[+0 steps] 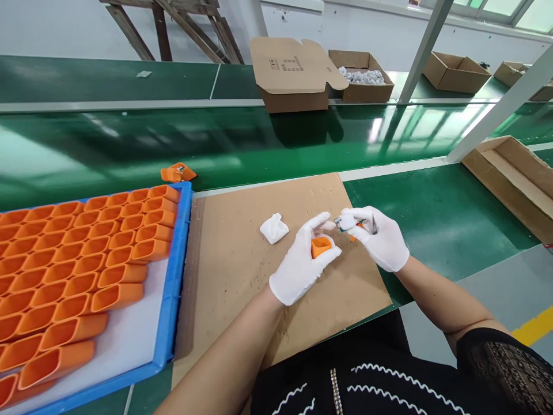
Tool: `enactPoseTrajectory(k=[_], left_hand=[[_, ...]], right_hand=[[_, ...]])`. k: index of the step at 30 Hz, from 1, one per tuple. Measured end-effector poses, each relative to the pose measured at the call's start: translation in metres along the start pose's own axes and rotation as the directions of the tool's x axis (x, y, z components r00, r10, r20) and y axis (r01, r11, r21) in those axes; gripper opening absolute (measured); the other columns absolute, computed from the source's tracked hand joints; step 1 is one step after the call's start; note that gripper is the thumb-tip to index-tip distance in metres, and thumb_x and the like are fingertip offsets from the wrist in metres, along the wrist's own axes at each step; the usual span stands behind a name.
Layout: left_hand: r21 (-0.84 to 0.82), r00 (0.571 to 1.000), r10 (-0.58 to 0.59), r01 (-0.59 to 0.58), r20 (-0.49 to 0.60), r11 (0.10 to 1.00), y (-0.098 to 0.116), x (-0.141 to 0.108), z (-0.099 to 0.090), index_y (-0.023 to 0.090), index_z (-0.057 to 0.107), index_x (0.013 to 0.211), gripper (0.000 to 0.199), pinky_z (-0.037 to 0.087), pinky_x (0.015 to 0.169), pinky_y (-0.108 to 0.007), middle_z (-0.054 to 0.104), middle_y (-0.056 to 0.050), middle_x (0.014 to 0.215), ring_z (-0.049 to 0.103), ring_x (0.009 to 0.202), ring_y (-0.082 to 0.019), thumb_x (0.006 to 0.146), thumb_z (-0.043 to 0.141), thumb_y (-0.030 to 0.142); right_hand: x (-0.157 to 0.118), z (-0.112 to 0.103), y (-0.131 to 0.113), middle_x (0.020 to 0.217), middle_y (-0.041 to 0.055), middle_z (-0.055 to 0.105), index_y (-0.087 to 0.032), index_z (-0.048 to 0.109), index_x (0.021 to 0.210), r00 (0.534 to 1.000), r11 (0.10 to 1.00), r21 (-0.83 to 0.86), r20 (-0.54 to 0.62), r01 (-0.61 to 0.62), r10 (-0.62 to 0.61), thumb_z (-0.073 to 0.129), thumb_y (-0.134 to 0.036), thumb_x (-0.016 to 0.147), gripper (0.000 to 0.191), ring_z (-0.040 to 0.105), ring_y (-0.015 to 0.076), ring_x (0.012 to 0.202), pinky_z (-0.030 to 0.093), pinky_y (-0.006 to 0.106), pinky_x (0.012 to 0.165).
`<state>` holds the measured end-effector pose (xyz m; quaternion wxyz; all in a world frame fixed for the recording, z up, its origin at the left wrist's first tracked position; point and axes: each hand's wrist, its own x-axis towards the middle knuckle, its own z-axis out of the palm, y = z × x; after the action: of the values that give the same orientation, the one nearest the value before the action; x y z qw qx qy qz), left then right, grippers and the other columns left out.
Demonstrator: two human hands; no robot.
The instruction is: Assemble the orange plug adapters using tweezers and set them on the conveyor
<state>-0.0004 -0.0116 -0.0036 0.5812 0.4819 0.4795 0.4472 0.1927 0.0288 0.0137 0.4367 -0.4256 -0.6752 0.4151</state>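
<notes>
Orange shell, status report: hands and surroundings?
Left hand grips orange shell. Right hand pinches small part beside it. White cloth lies clear on cardboard mat.

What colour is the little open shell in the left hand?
Orange; the shell sits in the gloved left hand, seen clearly in the head view.

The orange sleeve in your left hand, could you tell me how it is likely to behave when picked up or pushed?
The orange sleeve looks hollow and thin-walled, so probably light. Its flattish sides suggest it would slide rather than roll. The left hand holds it in a light grip, so it likely stays stiff.

My gloves (302, 265) are white, the cap (321, 246) orange. Tray (173, 300) blue, belt (216, 144) green, mat (242, 259) plain brown.
</notes>
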Motion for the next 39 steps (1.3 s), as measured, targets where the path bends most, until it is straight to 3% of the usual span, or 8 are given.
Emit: enactPoseTrajectory(k=[9, 14, 17, 21, 24, 29, 33, 39], left_hand=[[0.192, 0.96, 0.272, -0.255, -0.069, 0.948, -0.002, 0.001, 0.001, 0.023, 0.047, 0.133, 0.05, 0.046, 0.11, -0.051, 0.068, -0.012, 0.123, 0.061, 0.128, -0.027, 0.086, 0.063, 0.018], [0.157, 0.925, 0.356, -0.335, -0.131, 0.929, 0.006, 0.0, 0.003, 0.024, 0.057, 0.107, 0.03, 0.044, 0.112, -0.054, 0.071, -0.011, 0.115, 0.066, 0.122, -0.029, 0.083, 0.071, 0.014], [0.054, 0.972, 0.216, -0.212, -0.09, 0.976, 0.011, 0.001, -0.001, 0.022, 0.06, 0.103, 0.031, 0.047, 0.109, -0.055, 0.073, -0.009, 0.109, 0.069, 0.116, -0.031, 0.079, 0.081, 0.024], [-0.27, 0.994, 0.013, 0.017, 0.11, 0.963, 0.015, 0.002, -0.008, 0.02, 0.066, 0.115, 0.043, 0.055, 0.1, -0.05, 0.071, -0.009, 0.112, 0.07, 0.11, -0.031, 0.083, 0.08, 0.045], [-0.459, 0.984, -0.016, 0.098, 0.179, 0.883, 0.019, 0.001, -0.01, 0.024, 0.07, 0.117, 0.038, 0.058, 0.092, -0.039, 0.067, -0.006, 0.117, 0.067, 0.107, -0.025, 0.085, 0.079, 0.043], [-0.604, 0.977, -0.027, 0.153, 0.212, 0.783, 0.021, -0.001, -0.011, 0.028, 0.074, 0.112, 0.026, 0.056, 0.077, -0.031, 0.067, -0.002, 0.106, 0.065, 0.087, -0.018, 0.086, 0.076, 0.032], [-0.668, 0.975, -0.041, 0.18, 0.218, 0.723, 0.023, 0.0, -0.012, 0.025, 0.072, 0.091, 0.012, 0.052, 0.066, -0.03, 0.065, -0.001, 0.089, 0.063, 0.073, -0.018, 0.083, 0.077, 0.032], [-0.633, 0.918, -0.305, 0.395, 0.253, 0.666, 0.025, 0.008, -0.012, 0.016, 0.058, 0.069, 0.044, 0.038, 0.044, -0.021, 0.05, 0.003, 0.062, 0.041, 0.045, -0.006, 0.083, 0.076, 0.053]], right_hand=[[0.008, -0.003, 0.004, 0.115, 0.0057, 0.074, -0.024, 0.075, 0.106, 0.996, 0.954, 0.287, 0.021, -0.092, 0.09, 0.078, -0.042, 0.084, 0.029, 0.07, 0.0239, 0.107, 0.058, 0.043, 0.098], [0.004, -0.004, 0.002, 0.123, 0.0061, 0.073, -0.026, 0.074, 0.116, 0.992, 0.983, 0.15, -0.051, -0.111, 0.12, 0.075, -0.035, 0.086, 0.031, 0.067, 0.025, 0.108, 0.057, 0.046, 0.098], [0.002, -0.005, 0.001, 0.126, 0.0075, 0.072, -0.025, 0.073, 0.114, 0.995, 0.99, 0.112, -0.046, -0.081, 0.086, 0.073, -0.04, 0.089, 0.03, 0.067, 0.0261, 0.112, 0.056, 0.047, 0.101], [0.002, -0.004, -0.004, 0.123, 0.0074, 0.073, -0.023, 0.073, 0.108, 0.999, 0.983, 0.177, 0.008, -0.048, 0.048, 0.071, -0.044, 0.091, 0.027, 0.067, 0.0253, 0.116, 0.053, 0.046, 0.105], [0.002, -0.003, -0.009, 0.114, 0.0055, 0.076, -0.023, 0.075, 0.108, 0.994, 0.967, 0.238, 0.07, -0.096, 0.081, 0.077, -0.041, 0.086, 0.028, 0.07, 0.0245, 0.112, 0.056, 0.045, 0.104], [0.0, -0.002, -0.012, 0.107, 0.0044, 0.078, -0.022, 0.076, 0.112, 0.99, 0.949, 0.286, 0.001, -0.133, 0.139, 0.086, -0.032, 0.075, 0.039, 0.074, 0.0235, 0.099, 0.06, 0.046, 0.098], [-0.002, -0.004, -0.013, 0.104, 0.0038, 0.077, -0.023, 0.076, 0.11, 0.998, 0.984, 0.175, -0.038, -0.04, 0.047, 0.08, -0.027, 0.082, 0.029, 0.071, 0.0185, 0.084, 0.063, 0.04, 0.084], [-0.006, -0.004, -0.015, 0.093, 0.0012, 0.072, -0.025, 0.075, 0.116, 0.959, 0.953, -0.179, -0.099, 0.246, -0.266, 0.071, -0.019, 0.092, 0.025, 0.058, 0.011, 0.063, 0.054, 0.029, 0.061]])
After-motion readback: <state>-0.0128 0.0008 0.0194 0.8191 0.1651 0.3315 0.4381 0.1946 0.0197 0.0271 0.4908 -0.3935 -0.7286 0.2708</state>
